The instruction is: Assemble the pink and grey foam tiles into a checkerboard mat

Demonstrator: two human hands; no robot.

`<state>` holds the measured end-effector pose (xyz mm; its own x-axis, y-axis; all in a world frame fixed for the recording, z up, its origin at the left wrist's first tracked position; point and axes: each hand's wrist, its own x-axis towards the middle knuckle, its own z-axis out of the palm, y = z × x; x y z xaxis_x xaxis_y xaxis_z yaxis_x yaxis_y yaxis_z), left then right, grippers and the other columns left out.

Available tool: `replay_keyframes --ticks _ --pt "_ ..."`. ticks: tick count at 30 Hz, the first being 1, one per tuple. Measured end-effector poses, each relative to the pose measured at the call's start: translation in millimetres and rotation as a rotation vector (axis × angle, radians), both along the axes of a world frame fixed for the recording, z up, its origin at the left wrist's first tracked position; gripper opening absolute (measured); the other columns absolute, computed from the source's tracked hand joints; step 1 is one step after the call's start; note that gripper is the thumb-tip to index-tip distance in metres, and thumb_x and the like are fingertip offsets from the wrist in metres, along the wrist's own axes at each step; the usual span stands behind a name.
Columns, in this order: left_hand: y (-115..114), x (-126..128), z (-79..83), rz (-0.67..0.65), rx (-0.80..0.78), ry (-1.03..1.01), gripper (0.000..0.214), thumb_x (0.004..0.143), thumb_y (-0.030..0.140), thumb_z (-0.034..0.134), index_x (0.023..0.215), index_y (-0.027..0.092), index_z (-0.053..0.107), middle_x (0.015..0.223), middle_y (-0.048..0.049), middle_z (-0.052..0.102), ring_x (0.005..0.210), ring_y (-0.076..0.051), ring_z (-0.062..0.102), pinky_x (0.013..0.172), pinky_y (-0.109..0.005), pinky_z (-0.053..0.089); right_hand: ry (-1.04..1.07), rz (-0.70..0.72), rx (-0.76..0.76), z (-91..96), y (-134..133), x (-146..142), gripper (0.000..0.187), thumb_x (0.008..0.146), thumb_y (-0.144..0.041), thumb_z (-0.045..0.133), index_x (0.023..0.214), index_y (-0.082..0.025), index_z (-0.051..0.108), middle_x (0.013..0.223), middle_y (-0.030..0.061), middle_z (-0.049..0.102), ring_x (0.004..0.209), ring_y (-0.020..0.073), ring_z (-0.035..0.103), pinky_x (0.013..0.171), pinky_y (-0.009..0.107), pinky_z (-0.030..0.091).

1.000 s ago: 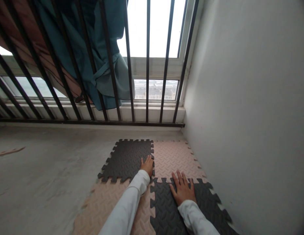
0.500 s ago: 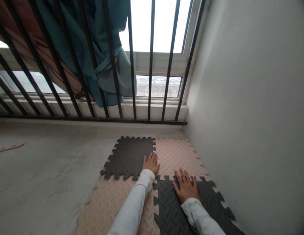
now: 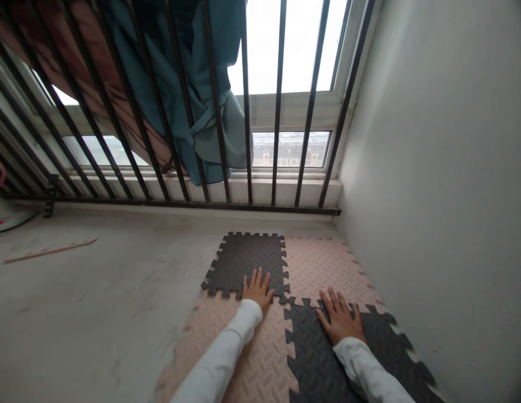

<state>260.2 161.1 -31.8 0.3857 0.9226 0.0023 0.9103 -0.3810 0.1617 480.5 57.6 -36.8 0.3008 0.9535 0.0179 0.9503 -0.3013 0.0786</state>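
Observation:
Black and pink foam puzzle mats lie joined in a checkered pattern on the floor. My left hand [image 3: 257, 290] rests with fingers spread across the seam between the far black mat [image 3: 249, 254] and the near pink mat [image 3: 264, 358]. Flat on the near black mat [image 3: 313, 358] is my right hand [image 3: 341, 318], fingers apart, its tips reaching the edge of the far pink mat [image 3: 323, 263]. Neither hand holds anything. The sleeves and hands cover parts of the near mats.
A white wall [image 3: 445, 196] runs along the right side. Dark railing bars [image 3: 277, 140] stand at the back, before a window and hanging teal cloth [image 3: 218, 129]. On the grey concrete floor [image 3: 117, 313] at left lies a thin pinkish strip [image 3: 50, 251].
My left hand has shifted left and slightly nearer across the black mat, off the seam with the far pink mat. My right hand stays in place. The view has turned left.

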Motion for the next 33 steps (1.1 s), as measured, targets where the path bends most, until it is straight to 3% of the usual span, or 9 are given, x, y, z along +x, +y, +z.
replay_keyframes --ticks 3,7,11,16,23,28,33 --pt "1 -16 0.0 -0.023 -0.01 0.034 0.048 0.084 0.039 0.021 0.131 0.031 0.024 0.142 0.0005 0.018 0.13 -0.018 0.014 0.104 -0.049 0.012 -0.015 -0.009 -0.006 -1.1 0 0 0.054 0.08 -0.053 0.022 0.13 -0.036 0.022 0.14 -0.0027 0.023 0.128 0.0191 0.018 0.102 0.05 0.008" --pt "10 -19 -2.4 -0.05 -0.035 0.044 0.047 0.084 0.038 0.021 0.131 0.033 0.023 0.142 0.0029 0.016 0.13 -0.017 0.012 0.104 -0.048 0.011 -0.026 -0.015 -0.014 -0.7 1 -1 0.053 0.08 -0.053 0.021 0.13 -0.035 0.023 0.14 -0.0027 0.023 0.128 0.0187 0.018 0.102 0.049 0.008" --pt "9 -11 -5.1 -0.031 -0.084 0.034 0.051 0.083 0.045 0.02 0.132 0.031 0.021 0.143 0.0016 0.01 0.131 -0.02 0.007 0.103 -0.052 0.006 -0.018 -0.015 -0.023 -1.2 1 0 0.054 0.08 -0.054 0.02 0.131 -0.035 0.021 0.141 -0.0032 0.022 0.128 0.0186 0.017 0.102 0.049 0.007" --pt "0 7 -4.9 0.124 -0.073 0.037 0.073 0.073 0.065 0.023 0.133 0.025 0.019 0.144 -0.0054 0.007 0.13 -0.031 0.0 0.099 -0.06 0.001 -0.032 -0.011 -0.009 -6.0 2 2 0.054 0.08 -0.053 0.02 0.131 -0.036 0.022 0.141 -0.0024 0.022 0.128 0.0197 0.018 0.101 0.051 0.007" --pt "4 14 -3.1 0.131 -0.157 0.047 0.072 0.072 0.065 0.022 0.134 0.027 0.015 0.144 -0.0059 0.002 0.13 -0.031 -0.004 0.096 -0.063 -0.003 -0.04 -0.018 -0.022 -4.8 1 1 0.054 0.08 -0.054 0.02 0.131 -0.036 0.021 0.141 -0.0032 0.021 0.128 0.0188 0.018 0.101 0.05 0.008" --pt "1 22 -4.2 0.2 -0.146 0.057 0.094 0.058 0.075 0.035 0.134 0.024 0.013 0.143 -0.0097 -0.001 0.128 -0.036 -0.007 0.093 -0.066 -0.004 -0.021 -0.006 -0.021 -7.1 2 2 0.055 0.08 -0.054 0.019 0.131 -0.035 0.02 0.141 -0.0021 0.021 0.128 0.0199 0.017 0.101 0.051 0.007" --pt "-7 16 -6.3 0.177 -0.055 0.034 0.082 0.069 0.068 0.029 0.134 0.021 0.017 0.143 -0.0112 0.005 0.129 -0.033 -0.002 0.098 -0.06 0.0 -0.014 -0.006 -0.03 -6.5 3 4 0.055 0.079 -0.055 0.02 0.131 -0.037 0.02 0.141 -0.0035 0.021 0.128 0.0191 0.017 0.101 0.05 0.008"
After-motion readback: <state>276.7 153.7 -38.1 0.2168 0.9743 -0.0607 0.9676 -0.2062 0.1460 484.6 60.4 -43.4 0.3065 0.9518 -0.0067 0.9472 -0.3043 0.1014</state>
